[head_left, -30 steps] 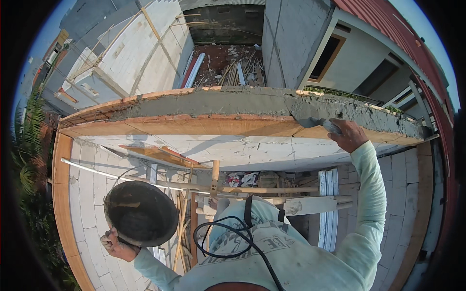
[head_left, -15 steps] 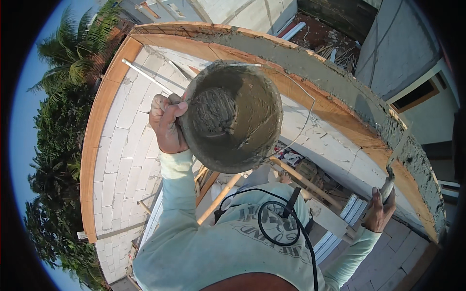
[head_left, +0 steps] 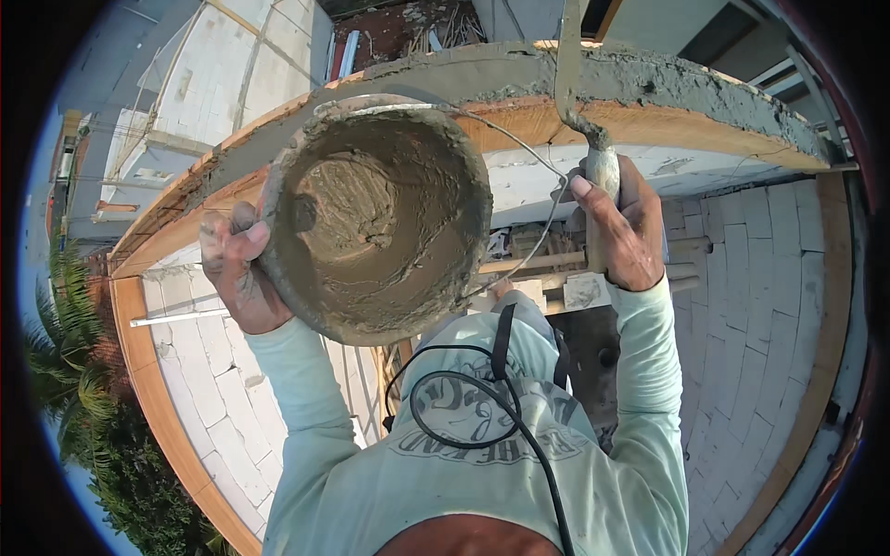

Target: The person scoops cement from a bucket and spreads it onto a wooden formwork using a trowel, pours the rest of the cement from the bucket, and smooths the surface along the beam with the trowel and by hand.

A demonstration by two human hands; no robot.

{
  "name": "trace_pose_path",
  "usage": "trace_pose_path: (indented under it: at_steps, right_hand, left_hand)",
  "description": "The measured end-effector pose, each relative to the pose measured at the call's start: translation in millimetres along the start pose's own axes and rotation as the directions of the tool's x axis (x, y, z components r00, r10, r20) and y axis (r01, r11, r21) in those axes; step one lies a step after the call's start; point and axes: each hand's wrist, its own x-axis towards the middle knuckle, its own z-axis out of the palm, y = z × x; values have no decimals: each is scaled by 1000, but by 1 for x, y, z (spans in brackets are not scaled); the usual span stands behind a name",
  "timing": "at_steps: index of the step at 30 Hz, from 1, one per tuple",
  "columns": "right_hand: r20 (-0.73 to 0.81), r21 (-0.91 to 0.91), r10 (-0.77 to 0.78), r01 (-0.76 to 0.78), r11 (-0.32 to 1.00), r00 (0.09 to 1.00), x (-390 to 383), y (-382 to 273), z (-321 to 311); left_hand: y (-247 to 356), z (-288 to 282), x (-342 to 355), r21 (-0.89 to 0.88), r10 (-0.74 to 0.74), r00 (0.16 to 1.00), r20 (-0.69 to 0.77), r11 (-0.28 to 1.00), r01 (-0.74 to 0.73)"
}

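Observation:
My left hand grips the rim of a dark bucket, tipped up so that wet grey mortar shows inside; a wire handle hangs from its right side. In my right hand is the handle of a trowel, upright beside the bucket, its mortar-smeared blade reaching over the top of the wall. Beyond both hands a band of grey mortar runs along the wall top, edged by orange wooden formwork.
Below are poles and planks laid crosswise, with a dark gap under them. White block walls with wooden boards along their tops stand left and right. Palm fronds lie outside at the left; neighbouring unfinished buildings rise beyond the far wall.
My left hand has lifted the bucket up and rightward from low at the left. My right hand has drawn the trowel off the wall band and turned it upright beside the bucket.

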Motion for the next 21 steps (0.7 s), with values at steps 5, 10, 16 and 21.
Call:
trace_pose_path:
  at_steps: [5, 10, 16, 21]
  right_hand:
    - [26, 394, 39, -46, 918, 999, -35, -8, -15]
    - [-185, 467, 28, 63, 882, 982, -75, -17, -30]
    - [-430, 384, 40, 143, 912, 902, -148, -35, -46]
    - [-710, 150, 103, 7, 989, 697, -199, -17, -48]
  left_hand:
    - [-29, 6, 20, -76, -115, 965, 237, 988, 137]
    - [-68, 43, 22, -81, -245, 895, 374, 952, 294]
    - [-126, 85, -4, 81, -384, 769, 511, 912, 402]
    - [-148, 93, -2, 476, -290, 776, 560, 879, -14]
